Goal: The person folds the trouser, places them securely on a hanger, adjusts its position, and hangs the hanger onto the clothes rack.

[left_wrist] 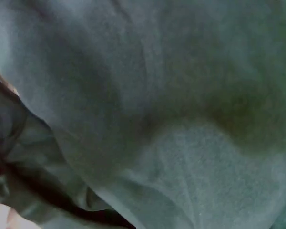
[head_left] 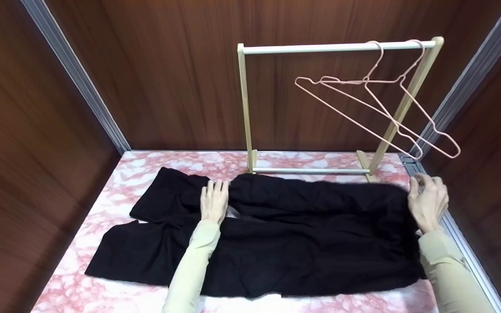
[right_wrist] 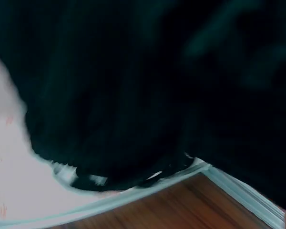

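A pair of black trousers (head_left: 311,243) lies across the table, its two legs pointing left and its wider end at the right. My left hand (head_left: 215,202) rests on the upper leg, fingers pointing away from me and fairly straight. At the far right corner, my right hand (head_left: 428,202) pinches the cloth between curled fingers and thumb; the cloth there is raised and blurred. Dark fabric (left_wrist: 148,95) fills most of the left wrist view. In the right wrist view the cloth (right_wrist: 109,105) hangs with a small white patch (right_wrist: 64,172) at its lower edge. Neither wrist view shows fingers clearly.
Behind the trousers stands a rack with a white rail (head_left: 302,48) and pale wooden posts. Two pink hangers (head_left: 365,81) hang at its right side. The table (head_left: 102,226) has a pink and white marbled top, with brown wood-grain panels (head_left: 168,78) around it.
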A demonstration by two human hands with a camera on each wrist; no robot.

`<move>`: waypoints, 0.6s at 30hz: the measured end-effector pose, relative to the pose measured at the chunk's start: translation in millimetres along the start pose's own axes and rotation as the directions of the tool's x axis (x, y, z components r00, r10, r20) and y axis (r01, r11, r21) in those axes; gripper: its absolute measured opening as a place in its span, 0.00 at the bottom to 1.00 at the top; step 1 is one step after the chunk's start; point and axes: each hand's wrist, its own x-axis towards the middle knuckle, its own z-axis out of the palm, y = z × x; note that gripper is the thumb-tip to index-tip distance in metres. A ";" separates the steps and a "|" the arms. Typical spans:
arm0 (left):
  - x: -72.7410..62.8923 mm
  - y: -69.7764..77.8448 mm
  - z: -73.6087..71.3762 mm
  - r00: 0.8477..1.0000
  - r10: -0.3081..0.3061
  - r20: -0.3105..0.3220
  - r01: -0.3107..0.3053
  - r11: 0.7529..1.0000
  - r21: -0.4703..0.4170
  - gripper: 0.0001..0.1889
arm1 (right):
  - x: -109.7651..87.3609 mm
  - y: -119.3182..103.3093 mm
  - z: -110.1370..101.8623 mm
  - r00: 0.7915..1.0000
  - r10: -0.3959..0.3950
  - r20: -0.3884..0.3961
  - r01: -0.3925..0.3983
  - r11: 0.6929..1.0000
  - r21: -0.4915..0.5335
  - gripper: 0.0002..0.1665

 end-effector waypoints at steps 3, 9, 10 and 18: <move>2.8 1.0 0.4 0.997 -0.022 -0.078 0.023 1.000 0.008 0.11 | -2.3 2.6 2.1 0.994 0.067 0.087 -0.065 0.998 -0.020 0.24; 0.5 -3.2 2.2 0.999 -0.019 -0.050 0.017 0.999 -0.046 0.12 | -14.7 19.8 1.2 0.917 0.163 0.365 -0.109 0.981 -0.164 0.25; -0.7 -4.9 2.7 0.999 -0.018 -0.036 0.016 0.998 -0.055 0.12 | -17.1 23.1 1.0 0.893 0.176 0.413 -0.108 0.977 -0.184 0.24; -14.8 -24.0 4.3 0.980 -0.152 0.128 0.168 0.979 -0.119 0.19 | -27.8 38.4 1.4 0.754 0.315 0.576 -0.242 0.949 -0.202 0.39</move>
